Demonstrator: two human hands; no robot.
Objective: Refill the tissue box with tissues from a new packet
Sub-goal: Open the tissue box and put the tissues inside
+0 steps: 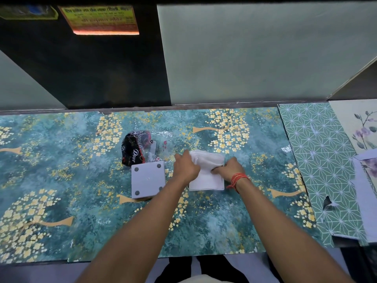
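Observation:
A stack of white tissues lies flat on the floral-covered table, its top sheets lifted and crumpled. My left hand grips the raised sheets at the stack's far left corner. My right hand, with a red thread on the wrist, pinches the tissues at the right side. Left of the stack rests a pale grey tissue box, upside down, with four round feet showing. Behind it lies the crumpled black and clear plastic packet, which looks empty.
A dark panel and a pale wall rise behind the table. Green patterned paper and floral sheets cover the right end. The table's front edge runs just above my lap.

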